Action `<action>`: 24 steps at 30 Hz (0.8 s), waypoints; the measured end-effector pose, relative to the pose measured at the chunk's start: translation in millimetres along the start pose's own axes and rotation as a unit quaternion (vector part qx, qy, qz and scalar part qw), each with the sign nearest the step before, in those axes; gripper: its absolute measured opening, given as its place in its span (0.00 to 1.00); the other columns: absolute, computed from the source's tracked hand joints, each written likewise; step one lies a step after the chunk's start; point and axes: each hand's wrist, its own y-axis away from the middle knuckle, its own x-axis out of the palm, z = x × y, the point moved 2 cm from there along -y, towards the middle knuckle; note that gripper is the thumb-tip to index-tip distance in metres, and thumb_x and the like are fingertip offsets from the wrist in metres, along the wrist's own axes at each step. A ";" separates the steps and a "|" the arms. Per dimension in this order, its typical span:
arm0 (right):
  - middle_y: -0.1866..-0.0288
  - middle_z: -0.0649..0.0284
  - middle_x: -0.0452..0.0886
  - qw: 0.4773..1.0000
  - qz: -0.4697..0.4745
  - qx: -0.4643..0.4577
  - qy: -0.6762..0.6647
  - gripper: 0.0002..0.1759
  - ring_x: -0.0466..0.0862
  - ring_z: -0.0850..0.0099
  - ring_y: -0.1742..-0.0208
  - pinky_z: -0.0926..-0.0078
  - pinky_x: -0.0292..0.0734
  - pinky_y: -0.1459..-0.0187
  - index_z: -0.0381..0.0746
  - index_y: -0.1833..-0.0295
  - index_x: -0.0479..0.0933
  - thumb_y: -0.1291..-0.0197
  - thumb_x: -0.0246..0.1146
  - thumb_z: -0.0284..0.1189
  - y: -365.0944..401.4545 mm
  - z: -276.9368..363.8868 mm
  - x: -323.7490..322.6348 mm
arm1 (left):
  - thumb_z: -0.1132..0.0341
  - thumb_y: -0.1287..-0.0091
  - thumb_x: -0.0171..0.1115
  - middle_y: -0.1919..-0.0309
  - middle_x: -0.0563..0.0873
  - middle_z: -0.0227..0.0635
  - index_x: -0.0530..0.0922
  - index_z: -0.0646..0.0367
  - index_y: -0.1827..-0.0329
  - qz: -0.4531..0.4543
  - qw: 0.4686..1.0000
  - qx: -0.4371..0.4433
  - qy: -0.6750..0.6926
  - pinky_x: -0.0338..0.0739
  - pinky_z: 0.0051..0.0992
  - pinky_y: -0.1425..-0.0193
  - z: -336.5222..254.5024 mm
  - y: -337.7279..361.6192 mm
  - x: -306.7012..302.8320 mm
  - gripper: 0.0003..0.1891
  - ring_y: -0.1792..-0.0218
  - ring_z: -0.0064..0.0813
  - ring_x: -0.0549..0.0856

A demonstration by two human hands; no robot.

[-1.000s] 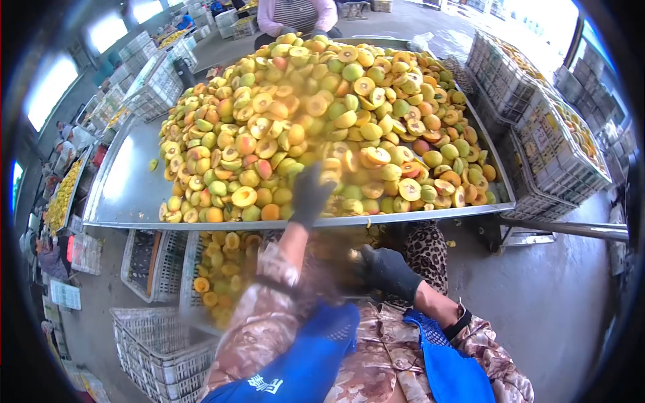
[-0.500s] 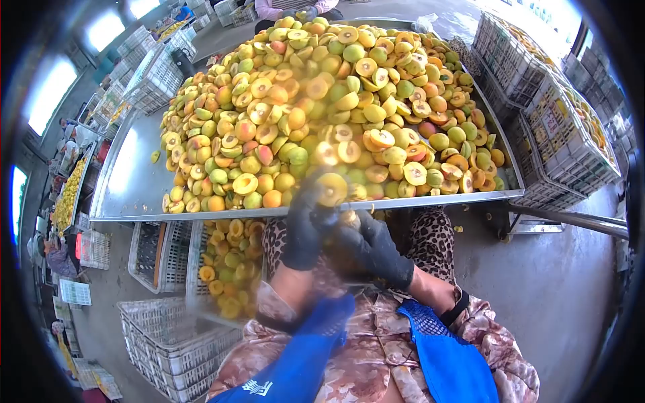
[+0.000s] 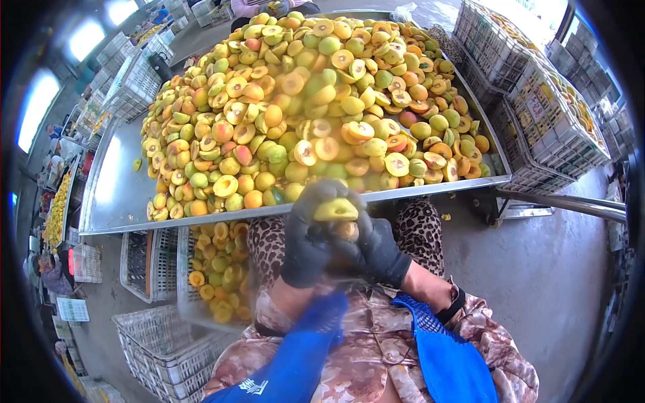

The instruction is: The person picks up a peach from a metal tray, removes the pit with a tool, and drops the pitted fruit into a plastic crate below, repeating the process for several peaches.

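My left hand (image 3: 308, 235), in a dark glove, is closed round a yellow-green fruit half (image 3: 336, 210) in front of the metal table's near edge. Pressed up beside it, my right hand (image 3: 377, 250), also gloved, has its fingers curled; a small brownish piece (image 3: 345, 230) shows between the hands. What my right fingers grip is too hidden to name. Beyond my hands, a heap of halved yellow and reddish fruit (image 3: 235, 144) covers much of the metal table (image 3: 111, 181).
A crate of fruit halves (image 3: 218, 269) stands under the table's left part, near an empty white crate (image 3: 168, 342). Stacked crates (image 3: 557, 117) of fruit rise at the right. Across the table, a person (image 3: 275, 8) has gloved hands at the heap's far side.
My hands have come closer together, and the left one has turned with its fruit half, now lower and nearer me. The table has shifted slightly left in view.
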 end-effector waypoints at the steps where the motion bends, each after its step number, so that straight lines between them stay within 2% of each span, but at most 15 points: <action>1: 0.52 0.42 0.84 1.000 -0.007 0.003 -0.015 0.44 0.88 0.46 0.53 0.57 0.83 0.56 0.39 0.19 0.58 0.35 0.70 0.38 -0.7 1.0 -0.1 | 0.61 0.19 0.52 0.38 0.80 0.43 0.77 0.58 0.37 0.002 1.000 -0.001 -0.009 0.77 0.44 0.29 -0.4 1.3 -3.2 0.15 0.36 0.42 0.81; 3: 0.52 0.42 0.84 0.999 -0.022 0.008 -0.043 0.39 0.87 0.45 0.54 0.57 0.83 0.57 0.37 0.23 0.65 0.36 0.70 0.37 -2.1 1.7 0.0 | 0.59 0.19 0.53 0.36 0.80 0.43 0.76 0.59 0.35 -0.026 0.999 -0.022 -0.022 0.75 0.43 0.27 -10.8 1.7 5.0 0.17 0.35 0.42 0.80; 5: 0.53 0.43 0.84 0.984 -0.013 0.047 -0.170 0.31 0.86 0.45 0.56 0.58 0.83 0.59 0.35 0.31 0.72 0.36 0.69 0.36 -2.3 -4.1 0.7 | 0.56 0.18 0.51 0.30 0.77 0.47 0.72 0.63 0.28 -0.047 0.990 -0.076 0.106 0.72 0.41 0.24 -14.9 -5.2 14.8 0.24 0.30 0.42 0.78; 8: 0.53 0.46 0.83 0.934 0.002 0.169 -0.314 0.16 0.85 0.50 0.56 0.62 0.81 0.56 0.32 0.48 0.79 0.33 0.66 0.33 -3.2 5.2 -9.4 | 0.56 0.17 0.49 0.26 0.74 0.50 0.68 0.68 0.24 -0.057 0.994 -0.095 0.009 0.69 0.41 0.22 -19.4 -2.9 18.7 0.28 0.27 0.41 0.76; 9: 0.54 0.46 0.84 0.917 0.020 0.204 -0.341 0.15 0.86 0.52 0.56 0.63 0.81 0.55 0.32 0.48 0.79 0.31 0.65 0.33 -0.5 7.5 -15.6 | 0.53 0.17 0.48 0.29 0.76 0.51 0.69 0.69 0.25 -0.065 0.993 -0.103 -0.009 0.72 0.40 0.24 -16.6 -1.3 15.7 0.29 0.29 0.41 0.78; 12: 0.56 0.47 0.84 0.922 0.087 0.227 -0.303 0.15 0.86 0.57 0.56 0.65 0.79 0.52 0.31 0.48 0.79 0.28 0.63 0.33 12.7 -1.2 -20.7 | 0.44 0.16 0.44 0.36 0.83 0.52 0.72 0.72 0.28 -0.092 0.986 -0.125 -0.062 0.78 0.38 0.29 -3.5 3.0 0.4 0.35 0.37 0.40 0.84; 13: 0.56 0.47 0.85 0.931 0.111 0.220 -0.270 0.16 0.86 0.58 0.56 0.65 0.79 0.51 0.30 0.47 0.78 0.27 0.62 0.34 15.9 -3.2 -20.8 | 0.39 0.17 0.41 0.47 0.88 0.50 0.77 0.74 0.35 -0.135 0.978 -0.149 -0.064 0.85 0.33 0.40 0.0 3.7 0.9 0.39 0.48 0.37 0.90; 16: 0.58 0.44 0.84 0.949 0.155 0.193 -0.196 0.21 0.86 0.54 0.56 0.62 0.79 0.53 0.30 0.45 0.78 0.26 0.61 0.39 16.7 0.7 -28.0 | 0.46 0.16 0.48 0.52 0.90 0.44 0.81 0.70 0.40 -0.151 0.968 -0.199 -0.030 0.85 0.30 0.46 5.7 7.8 -5.9 0.30 0.54 0.31 0.90; 22: 0.56 0.39 0.82 0.964 0.195 0.165 -0.069 0.23 0.82 0.43 0.55 0.56 0.78 0.54 0.30 0.47 0.78 0.26 0.59 0.42 7.6 -4.3 -30.8 | 0.46 0.16 0.47 0.58 0.91 0.41 0.83 0.69 0.46 -0.150 0.961 -0.214 -0.088 0.87 0.27 0.56 4.6 6.3 -7.3 0.30 0.63 0.28 0.90; 24: 0.56 0.38 0.82 0.959 0.210 0.169 -0.084 0.22 0.83 0.43 0.55 0.54 0.78 0.53 0.31 0.47 0.77 0.26 0.60 0.42 5.4 -3.6 -31.7 | 0.46 0.16 0.48 0.60 0.91 0.41 0.84 0.69 0.48 -0.182 0.960 -0.195 -0.080 0.86 0.26 0.58 8.1 6.5 -7.4 0.30 0.65 0.27 0.90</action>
